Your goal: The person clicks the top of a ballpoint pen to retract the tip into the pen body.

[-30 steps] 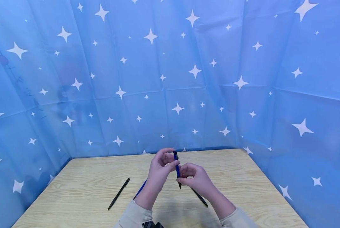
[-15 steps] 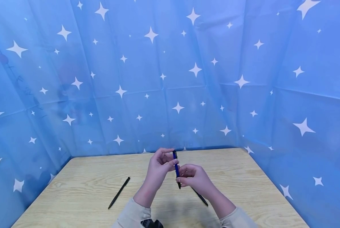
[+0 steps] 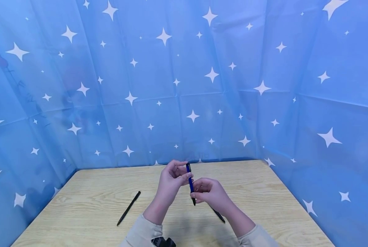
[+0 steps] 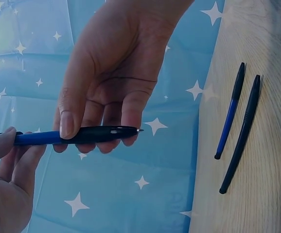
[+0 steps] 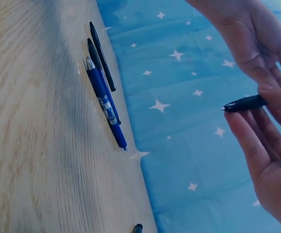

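Note:
A blue pen with black ends is held up over the table, its tip pointing down in the head view. My left hand pinches its upper part between thumb and fingers, with the index finger at the top end. Lower down, my right hand pinches the black section by the tip. The left wrist view shows the pen's metal point sticking out past the right hand. In the right wrist view, the right hand covers part of the black grip.
A black pen lies on the wooden table left of my arms; another dark pen is partly behind my right wrist. The right wrist view has a blue pen beside darker ones. A star-patterned blue curtain surrounds the table.
Both hands keep their hold on the pen and have shifted only slightly. My left forearm has moved a little left, covering a blue pen visible beside it one second ago.

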`<state>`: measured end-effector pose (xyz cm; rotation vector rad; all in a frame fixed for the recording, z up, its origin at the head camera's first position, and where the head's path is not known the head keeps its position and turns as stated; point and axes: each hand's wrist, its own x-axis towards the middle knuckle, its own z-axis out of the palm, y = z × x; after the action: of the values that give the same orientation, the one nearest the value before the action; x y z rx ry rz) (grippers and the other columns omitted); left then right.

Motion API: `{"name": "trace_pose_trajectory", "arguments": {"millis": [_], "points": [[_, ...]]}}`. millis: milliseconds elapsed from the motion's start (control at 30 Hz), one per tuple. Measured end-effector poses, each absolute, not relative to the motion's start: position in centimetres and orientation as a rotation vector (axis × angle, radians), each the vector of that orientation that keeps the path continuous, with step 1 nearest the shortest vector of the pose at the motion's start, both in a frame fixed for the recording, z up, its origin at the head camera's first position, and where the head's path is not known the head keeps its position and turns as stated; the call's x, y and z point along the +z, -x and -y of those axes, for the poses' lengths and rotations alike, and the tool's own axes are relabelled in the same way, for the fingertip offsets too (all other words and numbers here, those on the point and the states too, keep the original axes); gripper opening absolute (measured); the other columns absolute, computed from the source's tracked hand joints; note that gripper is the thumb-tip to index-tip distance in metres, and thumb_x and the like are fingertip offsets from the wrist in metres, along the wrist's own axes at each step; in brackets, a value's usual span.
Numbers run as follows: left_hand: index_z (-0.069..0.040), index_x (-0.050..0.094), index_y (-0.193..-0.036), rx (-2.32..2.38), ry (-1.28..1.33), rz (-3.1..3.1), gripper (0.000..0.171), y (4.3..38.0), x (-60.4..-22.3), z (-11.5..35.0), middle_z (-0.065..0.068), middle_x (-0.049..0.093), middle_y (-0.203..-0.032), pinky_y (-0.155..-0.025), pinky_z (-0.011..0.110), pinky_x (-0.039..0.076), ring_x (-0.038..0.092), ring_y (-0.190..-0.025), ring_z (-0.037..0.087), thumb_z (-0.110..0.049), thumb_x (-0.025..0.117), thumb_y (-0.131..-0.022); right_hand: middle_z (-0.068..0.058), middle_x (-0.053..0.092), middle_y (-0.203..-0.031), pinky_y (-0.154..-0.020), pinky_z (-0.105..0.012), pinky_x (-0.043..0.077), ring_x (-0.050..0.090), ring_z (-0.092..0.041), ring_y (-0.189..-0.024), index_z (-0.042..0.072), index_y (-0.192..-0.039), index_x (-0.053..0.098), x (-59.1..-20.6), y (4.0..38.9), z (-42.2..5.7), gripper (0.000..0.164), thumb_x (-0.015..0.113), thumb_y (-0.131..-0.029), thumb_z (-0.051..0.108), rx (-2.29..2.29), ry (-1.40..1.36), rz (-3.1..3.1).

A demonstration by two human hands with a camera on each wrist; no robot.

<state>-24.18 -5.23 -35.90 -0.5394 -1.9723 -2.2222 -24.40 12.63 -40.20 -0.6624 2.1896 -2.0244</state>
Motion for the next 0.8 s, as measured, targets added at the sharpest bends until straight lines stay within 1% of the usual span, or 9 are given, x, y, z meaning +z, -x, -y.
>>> {"name": "trace_pose_trajectory", "arguments": {"millis": [100, 267, 333, 567, 700, 800], "points": [[-0.002, 0.06, -0.118, -2.231, 0.538, 1.96, 0.03, 24.1, -35.9, 5.2, 0.01, 0.062, -0.092, -0.078, 0.038, 0.058, 0.067, -0.089, 0.024, 0.0, 0.069, -0.089, -0.012, 0.068, -0.095, -0.068, -0.042, 0.059, 0.067, -0.025, -0.087, -0.004, -0.103, 0.066, -40.2, 24.3, -12.7, 0.025, 0.076, -0.084, 0.009, -2.016, 0.671, -2.194], [0.001, 0.059, -0.115, -2.225, 0.559, 1.94, 0.029, 24.2, -36.0, 5.1, 0.009, 0.063, -0.091, -0.078, 0.038, 0.058, 0.068, -0.089, 0.023, 0.0, 0.07, -0.088, -0.012, 0.067, -0.093, -0.068, -0.042, 0.059, 0.067, -0.025, -0.087, -0.001, -0.102, 0.067, -39.9, 24.2, -12.9, 0.02, 0.075, -0.085, 0.006, -1.983, 0.708, -2.218], [0.002, 0.057, -0.115, -2.222, 0.577, 1.935, 0.03, 24.2, -36.0, 5.1, 0.01, 0.062, -0.092, -0.078, 0.038, 0.058, 0.068, -0.089, 0.023, 0.001, 0.07, -0.088, -0.012, 0.067, -0.092, -0.068, -0.042, 0.059, 0.067, -0.024, -0.087, -0.002, -0.103, 0.066, -39.7, 24.2, -13.1, 0.021, 0.074, -0.086, 0.006, -1.968, 0.716, -2.229], [0.0, 0.048, -0.117, -2.243, 0.632, 1.92, 0.035, 24.1, -36.1, 5.3, 0.011, 0.06, -0.094, -0.078, 0.04, 0.058, 0.066, -0.091, 0.022, 0.005, 0.067, -0.089, -0.011, 0.067, -0.09, -0.068, -0.041, 0.059, 0.067, -0.024, -0.084, 0.001, -0.106, 0.067, -39.0, 23.7, -13.6, 0.025, 0.077, -0.084, 0.008, -1.905, 0.688, -2.289], [-0.002, 0.046, -0.118, -2.24, 0.613, 1.96, 0.039, 24.0, -36.3, 5.6, 0.012, 0.059, -0.095, -0.079, 0.041, 0.057, 0.066, -0.09, 0.023, 0.004, 0.069, -0.087, -0.01, 0.066, -0.089, -0.067, -0.041, 0.059, 0.067, -0.023, -0.082, 0.0, -0.108, 0.066, -38.9, 23.4, -13.9, 0.027, 0.077, -0.084, 0.007, -1.857, 0.701, -2.296], [-0.002, 0.046, -0.118, -2.204, 0.6, 2.023, 0.042, 23.9, -36.5, 5.8, 0.013, 0.06, -0.097, -0.08, 0.04, 0.057, 0.066, -0.09, 0.024, 0.004, 0.071, -0.086, -0.01, 0.065, -0.093, -0.067, -0.041, 0.059, 0.068, -0.023, -0.082, 0.001, -0.11, 0.064, -38.8, 23.1, -14.4, 0.028, 0.076, -0.084, 0.006, -1.806, 0.734, -2.303]]}}
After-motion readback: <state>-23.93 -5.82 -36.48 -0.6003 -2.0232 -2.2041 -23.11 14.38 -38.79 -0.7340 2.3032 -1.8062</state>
